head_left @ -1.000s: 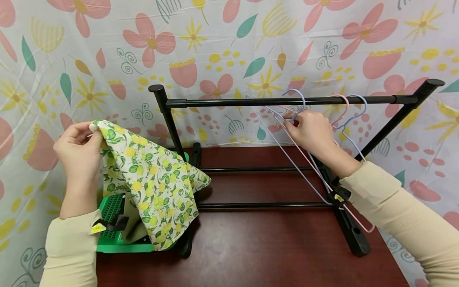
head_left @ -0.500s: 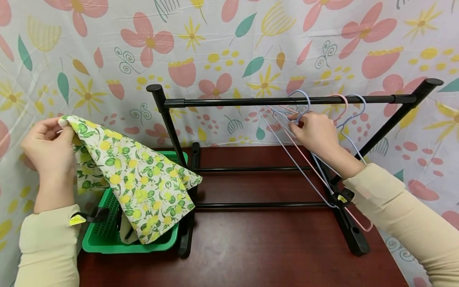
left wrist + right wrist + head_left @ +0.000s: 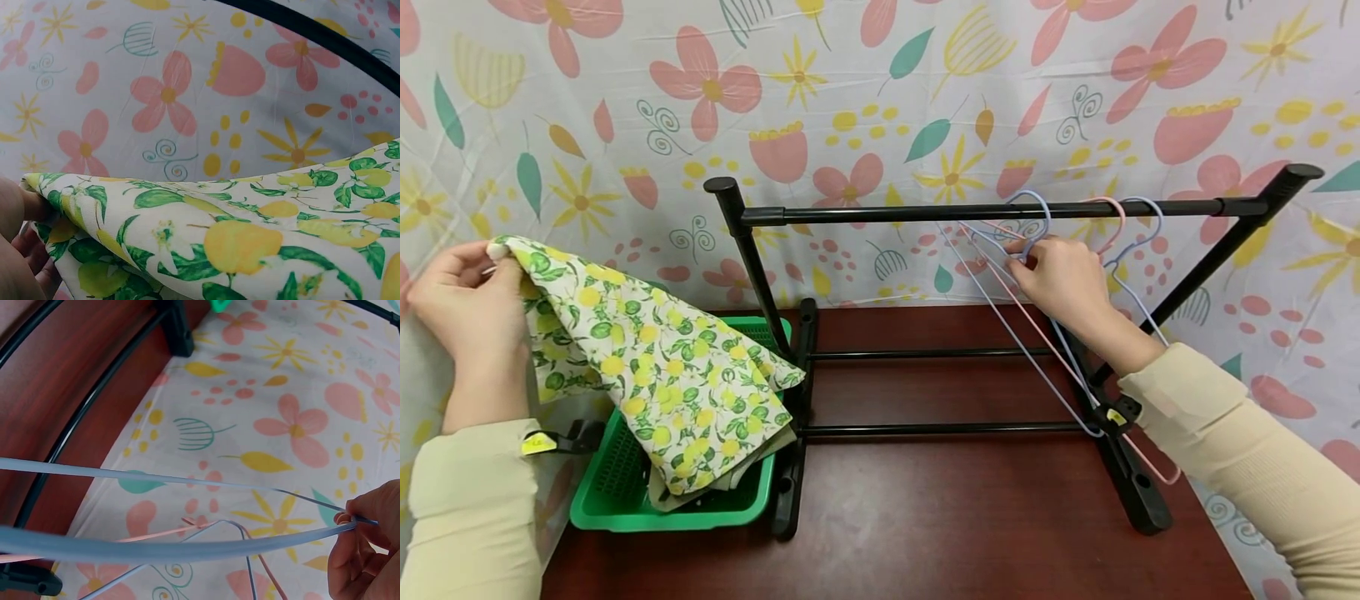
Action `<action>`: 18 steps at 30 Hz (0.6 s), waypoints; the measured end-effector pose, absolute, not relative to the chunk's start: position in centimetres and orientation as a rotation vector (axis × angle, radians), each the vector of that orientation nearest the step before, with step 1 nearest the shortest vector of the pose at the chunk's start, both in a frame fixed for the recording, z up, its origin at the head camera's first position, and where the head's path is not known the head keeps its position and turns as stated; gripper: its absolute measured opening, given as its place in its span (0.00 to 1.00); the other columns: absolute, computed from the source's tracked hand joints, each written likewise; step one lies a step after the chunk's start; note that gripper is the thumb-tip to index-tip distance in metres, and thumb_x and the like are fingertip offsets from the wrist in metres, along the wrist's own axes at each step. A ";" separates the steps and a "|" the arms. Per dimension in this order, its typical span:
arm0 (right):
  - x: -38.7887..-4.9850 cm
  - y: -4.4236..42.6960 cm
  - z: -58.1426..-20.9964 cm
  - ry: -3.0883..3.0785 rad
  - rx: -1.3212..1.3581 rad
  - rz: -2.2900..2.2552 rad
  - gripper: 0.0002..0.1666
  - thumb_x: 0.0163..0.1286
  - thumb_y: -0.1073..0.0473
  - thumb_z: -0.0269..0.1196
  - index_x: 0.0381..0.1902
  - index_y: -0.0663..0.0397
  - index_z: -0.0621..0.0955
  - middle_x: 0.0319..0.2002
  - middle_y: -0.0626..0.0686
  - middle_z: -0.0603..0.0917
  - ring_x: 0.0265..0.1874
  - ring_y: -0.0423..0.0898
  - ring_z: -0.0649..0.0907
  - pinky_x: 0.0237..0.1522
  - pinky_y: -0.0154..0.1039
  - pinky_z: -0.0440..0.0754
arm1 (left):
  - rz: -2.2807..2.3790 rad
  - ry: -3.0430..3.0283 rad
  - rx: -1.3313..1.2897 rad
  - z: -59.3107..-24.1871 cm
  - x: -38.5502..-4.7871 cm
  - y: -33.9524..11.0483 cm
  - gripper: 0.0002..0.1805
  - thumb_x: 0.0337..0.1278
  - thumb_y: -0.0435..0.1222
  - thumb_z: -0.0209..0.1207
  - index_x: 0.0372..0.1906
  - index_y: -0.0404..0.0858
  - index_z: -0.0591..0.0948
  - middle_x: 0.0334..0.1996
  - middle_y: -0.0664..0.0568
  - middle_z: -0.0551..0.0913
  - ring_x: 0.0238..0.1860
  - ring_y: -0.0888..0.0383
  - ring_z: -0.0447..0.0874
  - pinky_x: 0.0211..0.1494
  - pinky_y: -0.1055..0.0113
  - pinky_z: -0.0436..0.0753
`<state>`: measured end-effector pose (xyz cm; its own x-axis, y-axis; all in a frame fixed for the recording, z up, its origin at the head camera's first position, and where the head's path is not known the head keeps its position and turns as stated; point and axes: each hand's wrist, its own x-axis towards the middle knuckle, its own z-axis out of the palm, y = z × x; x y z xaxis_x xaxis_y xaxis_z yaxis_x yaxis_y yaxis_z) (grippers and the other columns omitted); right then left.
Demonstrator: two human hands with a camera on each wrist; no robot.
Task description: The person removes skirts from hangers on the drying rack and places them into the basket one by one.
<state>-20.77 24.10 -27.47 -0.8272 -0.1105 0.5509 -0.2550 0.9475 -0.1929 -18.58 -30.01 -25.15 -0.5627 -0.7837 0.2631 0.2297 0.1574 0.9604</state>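
Observation:
My left hand (image 3: 471, 304) pinches one corner of a lemon-print cloth (image 3: 662, 358), white with yellow lemons and green leaves. The cloth slants down from those fingers over a green basket (image 3: 673, 521); its exact kind of item cannot be told. In the left wrist view the folded lemon fabric (image 3: 244, 247) runs out from the fingertips. On the rack, my right hand (image 3: 1063, 279) pinches a blue hanger (image 3: 1037, 204) just below its hook, which loops over the top bar. A pink hanger (image 3: 1112, 212) and another blue hanger (image 3: 1146, 212) hang to the right of it.
The black rack (image 3: 880, 214) stands on a dark red-brown table (image 3: 940, 517), with two lower rails and feet. Some beige-grey fabric (image 3: 741, 471) lies in the basket under the lemon cloth. A floral curtain (image 3: 865, 83) rises behind.
My left hand has moved left, drawing the lemon cloth along and uncovering more of the basket. My right hand and its blue hanger have shifted slightly right along the bar.

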 end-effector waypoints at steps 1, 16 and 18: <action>-20.8 24.1 -27.5 -2.543 0.260 0.350 0.15 0.59 0.58 0.59 0.15 0.54 0.82 0.10 0.53 0.68 0.07 0.47 0.62 0.09 0.39 0.56 | -1.519 -1.612 0.553 -25.1 -18.7 -30.1 0.06 0.50 0.29 0.61 0.29 0.42 0.86 0.23 0.62 0.81 0.25 0.69 0.75 0.28 0.82 0.71; -20.7 24.2 -27.9 -2.574 0.251 0.364 0.24 0.61 0.56 0.60 0.05 0.50 0.72 0.09 0.52 0.69 0.05 0.46 0.61 0.08 0.37 0.55 | -1.465 -1.653 0.804 -24.4 -19.5 -31.5 0.08 0.54 0.39 0.60 0.39 0.54 0.83 0.29 0.72 0.80 0.33 0.77 0.72 0.52 0.78 0.61; -20.7 24.3 -27.9 -2.578 0.244 0.361 0.24 0.61 0.55 0.60 0.06 0.51 0.73 0.08 0.52 0.68 0.05 0.46 0.61 0.08 0.37 0.55 | -1.423 -1.706 0.854 -24.3 -19.3 -31.6 0.09 0.55 0.42 0.59 0.41 0.57 0.83 0.29 0.75 0.79 0.33 0.79 0.70 0.55 0.76 0.57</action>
<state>-20.73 24.26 -27.89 -0.8481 -0.1021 0.5200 -0.2411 0.9482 -0.2070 -19.32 -31.60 -24.32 -0.5017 -0.8560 0.1248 -0.0311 0.1621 0.9863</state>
